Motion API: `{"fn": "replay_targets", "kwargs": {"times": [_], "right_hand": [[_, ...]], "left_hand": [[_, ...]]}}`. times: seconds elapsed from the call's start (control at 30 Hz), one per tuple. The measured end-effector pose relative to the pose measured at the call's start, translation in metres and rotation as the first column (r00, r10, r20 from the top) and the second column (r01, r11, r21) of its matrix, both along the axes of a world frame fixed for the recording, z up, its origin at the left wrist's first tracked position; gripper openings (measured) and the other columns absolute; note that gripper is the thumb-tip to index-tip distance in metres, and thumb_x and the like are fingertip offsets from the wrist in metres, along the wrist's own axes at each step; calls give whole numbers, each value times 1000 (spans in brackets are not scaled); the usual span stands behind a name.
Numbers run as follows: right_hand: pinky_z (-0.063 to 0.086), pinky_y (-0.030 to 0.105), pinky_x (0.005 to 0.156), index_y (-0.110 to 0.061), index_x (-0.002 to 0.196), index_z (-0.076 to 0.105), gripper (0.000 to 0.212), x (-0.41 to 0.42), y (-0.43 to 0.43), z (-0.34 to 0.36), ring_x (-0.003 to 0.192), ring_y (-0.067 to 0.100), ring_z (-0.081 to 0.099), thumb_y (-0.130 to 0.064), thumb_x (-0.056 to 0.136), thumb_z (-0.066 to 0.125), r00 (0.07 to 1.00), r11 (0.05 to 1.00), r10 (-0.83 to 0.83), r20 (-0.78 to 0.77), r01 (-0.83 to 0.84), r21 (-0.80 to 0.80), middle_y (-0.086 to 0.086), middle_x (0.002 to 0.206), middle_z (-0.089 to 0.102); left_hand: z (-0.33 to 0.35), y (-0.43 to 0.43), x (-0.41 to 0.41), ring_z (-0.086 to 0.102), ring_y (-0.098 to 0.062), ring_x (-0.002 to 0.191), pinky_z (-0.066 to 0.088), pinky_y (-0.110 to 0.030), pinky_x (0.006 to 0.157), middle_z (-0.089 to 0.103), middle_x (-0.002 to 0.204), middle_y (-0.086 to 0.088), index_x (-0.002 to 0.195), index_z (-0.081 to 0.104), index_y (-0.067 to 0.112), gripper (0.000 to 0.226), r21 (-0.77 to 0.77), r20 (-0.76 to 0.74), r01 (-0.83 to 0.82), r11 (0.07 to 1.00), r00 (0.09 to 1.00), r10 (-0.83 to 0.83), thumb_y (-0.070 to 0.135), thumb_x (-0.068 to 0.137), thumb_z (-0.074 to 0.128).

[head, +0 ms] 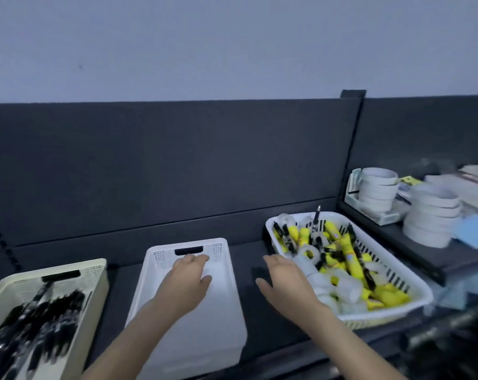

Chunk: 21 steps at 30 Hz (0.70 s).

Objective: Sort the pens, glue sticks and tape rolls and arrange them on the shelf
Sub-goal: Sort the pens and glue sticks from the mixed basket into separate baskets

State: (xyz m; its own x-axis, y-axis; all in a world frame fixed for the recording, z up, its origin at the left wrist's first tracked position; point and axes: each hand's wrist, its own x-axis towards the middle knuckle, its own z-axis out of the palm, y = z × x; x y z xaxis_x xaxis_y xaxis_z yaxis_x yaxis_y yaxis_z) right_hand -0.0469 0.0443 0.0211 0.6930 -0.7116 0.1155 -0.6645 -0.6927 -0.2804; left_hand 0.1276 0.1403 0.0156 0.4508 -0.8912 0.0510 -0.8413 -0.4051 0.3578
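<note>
Two tape-roll stacks [378,189] sit right of the mixed basket [383,312].

Bare shelf [257,333] strips flank the white bin [205,325]; the cream bin [101,292] blocks further left, the mixed basket [380,256] further right.

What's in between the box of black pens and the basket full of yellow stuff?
In the head view, a white basket sits between them, with the left hand over it and the right hand beside it.
</note>
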Motion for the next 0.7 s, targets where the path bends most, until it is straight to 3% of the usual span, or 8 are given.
{"fn": "replay_targets", "kwargs": {"times": [0.27, 0.4, 0.5, 0.6, 0.7], "right_hand": [[36, 31, 102, -8, 136, 39, 45, -130, -99, -5, 129, 23, 39, -29, 96, 43, 989, 987, -139, 39, 136, 89, 8, 139, 43], [40, 30, 87, -10, 121, 49, 30, -162, -132, -9, 119, 25, 49, -25, 96, 45, 980, 973, -187, 67, 176, 149, 9, 126, 51], [40, 31, 92, -3, 126, 48, 35, -175, -148, -15, 116, 26, 51, -17, 94, 44, 975, 967, -213, 67, 201, 159, 13, 129, 50], [43, 34, 84, -2, 116, 54, 29, -177, -163, -22, 107, 28, 55, -16, 94, 43, 972, 962, -226, 62, 213, 173, 15, 119, 55], [35, 26, 65, -4, 91, 57, 21, -169, -175, -26, 92, 24, 57, -20, 93, 43, 970, 963, -243, 31, 237, 127, 11, 100, 54]], "left_hand": [[0, -106, -116, 35, -22, 131, 34, -32, 105, 40, 142, -4, 140, 35, 18, 46, 5, -20, 94, 996, 995, -94, 26, 95, 42], [-3, -131, -141, 41, -23, 124, 40, -32, 97, 45, 136, -6, 136, 40, 14, 42, 18, -54, 90, 996, 995, -89, 21, 95, 42], [-6, -146, -145, 46, -24, 120, 43, -33, 94, 51, 130, -9, 128, 48, 8, 36, 13, -72, 65, 998, 995, -63, 18, 94, 42], [-10, -165, -143, 53, -23, 101, 44, -34, 84, 57, 118, -11, 116, 55, 3, 29, -10, -97, 60, 998, 993, -60, 16, 93, 43], [-14, -184, -138, 44, -20, 70, 37, -32, 62, 54, 80, -6, 83, 51, 4, 13, -38, -116, 56, 998, 991, -61, 10, 89, 41]]}}
